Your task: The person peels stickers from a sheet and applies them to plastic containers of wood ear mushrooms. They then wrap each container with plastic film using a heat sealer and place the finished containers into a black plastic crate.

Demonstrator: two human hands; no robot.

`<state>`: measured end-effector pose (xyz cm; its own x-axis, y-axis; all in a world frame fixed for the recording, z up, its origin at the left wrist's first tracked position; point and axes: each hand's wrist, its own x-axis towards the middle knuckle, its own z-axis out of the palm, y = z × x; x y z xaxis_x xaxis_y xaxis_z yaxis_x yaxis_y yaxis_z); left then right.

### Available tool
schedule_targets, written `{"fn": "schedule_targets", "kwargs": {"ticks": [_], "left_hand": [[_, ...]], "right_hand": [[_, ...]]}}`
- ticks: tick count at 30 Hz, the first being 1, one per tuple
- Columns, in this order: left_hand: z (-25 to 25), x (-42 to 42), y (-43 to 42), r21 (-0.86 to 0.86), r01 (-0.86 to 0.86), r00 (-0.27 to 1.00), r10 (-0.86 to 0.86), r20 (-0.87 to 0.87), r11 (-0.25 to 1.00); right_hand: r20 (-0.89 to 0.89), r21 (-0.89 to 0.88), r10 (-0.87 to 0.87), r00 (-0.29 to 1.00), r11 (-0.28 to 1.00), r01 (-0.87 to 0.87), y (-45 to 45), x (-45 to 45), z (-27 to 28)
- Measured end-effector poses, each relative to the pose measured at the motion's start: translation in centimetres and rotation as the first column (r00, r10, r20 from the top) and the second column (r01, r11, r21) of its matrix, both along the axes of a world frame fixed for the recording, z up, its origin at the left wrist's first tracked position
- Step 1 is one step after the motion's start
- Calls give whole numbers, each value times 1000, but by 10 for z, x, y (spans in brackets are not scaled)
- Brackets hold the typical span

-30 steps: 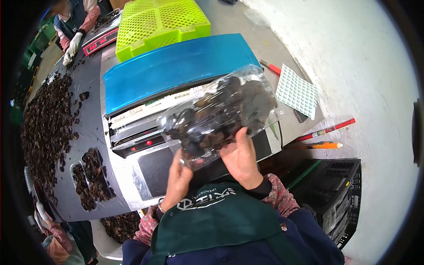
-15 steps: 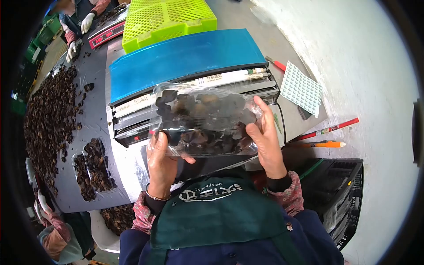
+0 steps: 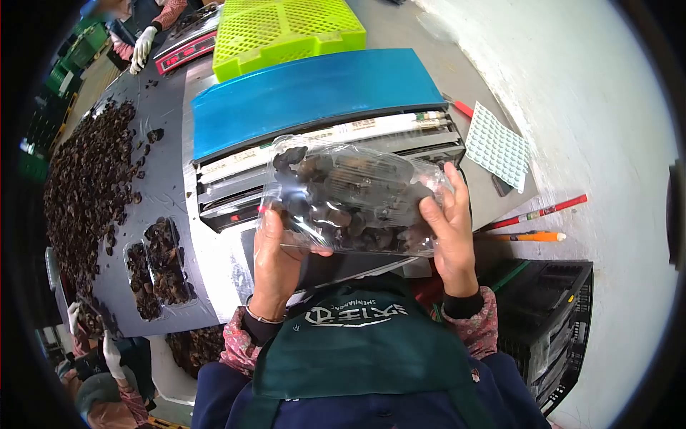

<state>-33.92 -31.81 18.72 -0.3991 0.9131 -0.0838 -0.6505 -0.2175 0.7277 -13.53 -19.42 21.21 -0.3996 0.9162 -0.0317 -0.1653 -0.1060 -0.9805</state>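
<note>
A clear plastic tray of dark wood ear mushrooms (image 3: pixel 350 193), covered in shiny film, is held up in front of my body. My left hand (image 3: pixel 277 254) grips its left end, thumb on the near side. At the right end, my right hand (image 3: pixel 451 232) holds it with the thumb on top and the fingers along the edge. Just beyond the tray stands a film wrapping machine (image 3: pixel 314 96) with a blue cover and printed film rolls. The tray hides part of the machine's front.
Loose wood ears (image 3: pixel 89 186) are heaped on the table's left, near two filled trays (image 3: pixel 158 268). A green crate (image 3: pixel 289 36) and a red scale (image 3: pixel 187 51) stand behind. Black crates (image 3: pixel 547 322) are at right. Co-workers' gloved hands (image 3: pixel 143 50) show at the left edges.
The held tray tilts slightly, with light glinting differently on its film. My view has shifted a little. At upper left, a co-worker's gloved hands have drawn together; at lower left, other gloved hands have moved.
</note>
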Motion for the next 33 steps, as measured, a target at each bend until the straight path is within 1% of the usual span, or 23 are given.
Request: {"fn": "schedule_targets", "kwargs": {"ticks": [1, 2, 5, 6, 9, 10, 11, 12, 14, 15, 16, 17, 18, 19, 20, 23, 25, 26, 27, 28, 29, 32, 33], "left_hand": [[2, -3, -1, 28, -18, 999, 17, 36, 999], [7, -5, -2, 20, -53, 998, 52, 29, 998], [8, -28, -15, -72, 4, 993, -12, -119, 997], [12, -34, -17, -114, -26, 977, 2, -211, 993], [35, -76, -16, -361, 5, 865, -186, -466, 932], [38, -94, -12, -375, -11, 814, -210, -542, 927], [52, -105, -4, -418, -37, 757, -248, -604, 908], [60, -118, 6, -456, -82, 689, -280, -669, 886], [66, -146, 36, -491, -190, 501, -346, -793, 850], [59, -161, 51, -486, -266, 426, -351, -834, 833], [48, -178, 69, -551, -324, 351, -443, -825, 770], [30, -185, 77, -487, -423, 171, -461, -871, 764], [14, -191, 85, -405, -509, -14, -478, -878, 759], [19, -191, 89, -306, -578, -196, -493, -848, 757], [25, -190, 86, -360, -582, -162, -537, -828, 729], [35, -218, 74, -219, -735, -179, -495, -850, 642], [42, -249, 58, -343, -643, 96, -372, -923, 685], [39, -261, 52, -338, -613, 138, -325, -936, 714], [39, -270, 46, -377, -594, 134, -375, -917, 710], [40, -272, 45, -401, -553, 170, -373, -912, 730], [37, -274, 44, -426, -510, 208, -374, -904, 747], [26, -264, 62, -422, -406, 209, -368, -906, 810], [23, -257, 70, -421, -396, 145, -397, -906, 816]], "right_hand": [[-21, -25, -10, 1000, 1000, 9, 2, -1, 2], [13, 10, 7, 1000, 1000, -7, 5, -5, 5], [52, 5, 12, 999, 1000, -12, 12, -21, 8], [67, -31, 22, 998, 999, -20, 14, -28, 10], [36, 138, 154, 987, 978, -158, 47, -53, 0], [176, 152, 118, 977, 978, -145, 64, -71, 4], [185, 159, 132, 974, 974, -162, 79, -88, 7], [194, 179, 163, 967, 964, -198, 98, -105, 6], [329, 351, 18, 944, 926, -140, 131, -143, 3], [389, 350, 7, 921, 924, -155, 150, -158, -5], [448, 349, -6, 894, 922, -169, 168, -171, -13], [503, 350, -20, 864, 919, -183, 180, -180, -20], [540, 415, -87, 837, 893, -176, 184, -184, -27], [569, 479, -157, 807, 861, -170, 185, -188, -31], [583, 568, -228, 780, 801, -191, 190, -187, -34], [678, 573, -254, 690, 771, -279, 194, -163, -14], [573, 726, -440, 691, 664, -179, 216, -142, -18], [608, 627, -374, 700, 768, -133, 223, -133, -17], [632, 511, -305, 712, 855, -87, 215, -129, 2], [647, 380, -233, 726, 924, -41, 209, -128, 12], [668, 340, -192, 719, 938, -65, 210, -130, 12], [706, 230, -94, 702, 968, -102, 206, -152, 8], [751, 218, -73, 657, 966, -141, 207, -162, 0]]}}
